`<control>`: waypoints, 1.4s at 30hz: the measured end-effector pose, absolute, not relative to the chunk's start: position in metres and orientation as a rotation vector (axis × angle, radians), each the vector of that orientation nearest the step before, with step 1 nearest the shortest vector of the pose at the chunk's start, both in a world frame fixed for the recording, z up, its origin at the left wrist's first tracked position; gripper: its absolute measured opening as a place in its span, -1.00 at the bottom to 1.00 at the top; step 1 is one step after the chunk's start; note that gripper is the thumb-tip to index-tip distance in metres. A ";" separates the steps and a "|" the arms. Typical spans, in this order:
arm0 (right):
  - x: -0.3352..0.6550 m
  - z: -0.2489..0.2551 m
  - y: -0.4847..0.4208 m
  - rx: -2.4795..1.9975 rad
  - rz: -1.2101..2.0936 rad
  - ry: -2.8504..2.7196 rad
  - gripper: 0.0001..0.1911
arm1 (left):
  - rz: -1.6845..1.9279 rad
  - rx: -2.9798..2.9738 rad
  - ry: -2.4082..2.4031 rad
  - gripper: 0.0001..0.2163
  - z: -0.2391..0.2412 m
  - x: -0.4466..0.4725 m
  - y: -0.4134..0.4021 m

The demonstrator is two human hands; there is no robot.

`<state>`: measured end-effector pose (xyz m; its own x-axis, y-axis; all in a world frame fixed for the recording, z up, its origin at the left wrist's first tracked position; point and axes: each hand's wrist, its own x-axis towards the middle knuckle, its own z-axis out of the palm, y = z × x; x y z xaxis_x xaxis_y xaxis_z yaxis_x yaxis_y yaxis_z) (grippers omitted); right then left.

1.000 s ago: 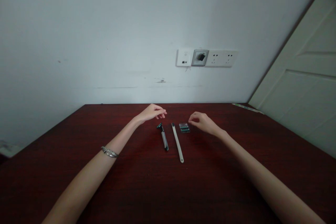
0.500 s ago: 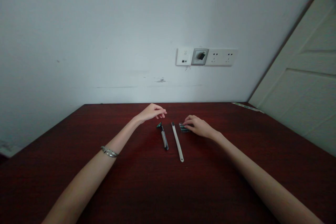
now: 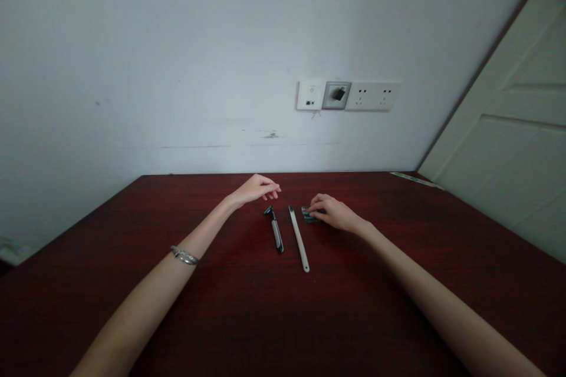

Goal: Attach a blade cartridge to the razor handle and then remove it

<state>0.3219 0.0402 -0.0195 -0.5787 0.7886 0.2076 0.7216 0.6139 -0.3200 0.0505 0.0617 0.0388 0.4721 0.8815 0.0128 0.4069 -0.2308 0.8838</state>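
Observation:
My left hand [image 3: 259,188] hovers above the table, fingers loosely bent and slightly apart, with nothing visible in it. Just below it lies a razor [image 3: 276,231] with a grey-and-black handle, its head toward the wall. To the razor's right, a white toothbrush [image 3: 299,240] lies lengthwise, dark bristles at the far end and a hole in the near end. My right hand [image 3: 333,213] has its thumb and fingers closed on the right part of a small clear pack [image 3: 306,215] with dark green contents. The fingers partly cover this pack, which rests on the table.
The dark red wooden table [image 3: 247,318] meets a white wall [image 3: 198,59] at its back edge. Sockets [image 3: 371,96] and a black plug [image 3: 339,94] are on the wall. A pale strip [image 3: 415,179] lies at the far right corner beside a white door [image 3: 508,147].

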 end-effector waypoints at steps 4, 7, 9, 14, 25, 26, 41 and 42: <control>0.322 -0.021 0.041 -1.207 0.282 -2.508 -0.76 | 0.672 1.836 1.087 -0.74 0.038 0.050 0.061; 0.321 -0.023 0.042 -1.204 0.281 -2.496 -0.76 | 0.673 1.835 1.090 -0.74 0.039 0.051 0.060; 0.321 -0.024 0.043 -1.211 0.282 -2.485 -0.76 | 0.668 1.832 1.093 -0.74 0.039 0.051 0.060; 0.320 -0.024 0.043 -1.216 0.300 -2.467 -0.78 | 0.660 1.829 1.092 -0.73 0.039 0.051 0.061; 0.318 -0.022 0.039 -1.240 0.364 -2.395 -0.80 | 0.666 1.835 1.085 -0.71 0.039 0.051 0.060; 0.318 -0.021 0.039 -1.236 0.371 -2.392 -0.79 | 0.666 1.837 1.085 -0.71 0.039 0.051 0.060; 0.328 -0.011 0.045 -1.128 0.378 -2.196 -0.77 | 0.709 1.853 1.115 -0.73 0.047 0.045 0.056; 0.329 -0.009 0.045 -1.136 0.366 -2.189 -0.77 | 0.717 1.858 1.123 -0.73 0.049 0.044 0.056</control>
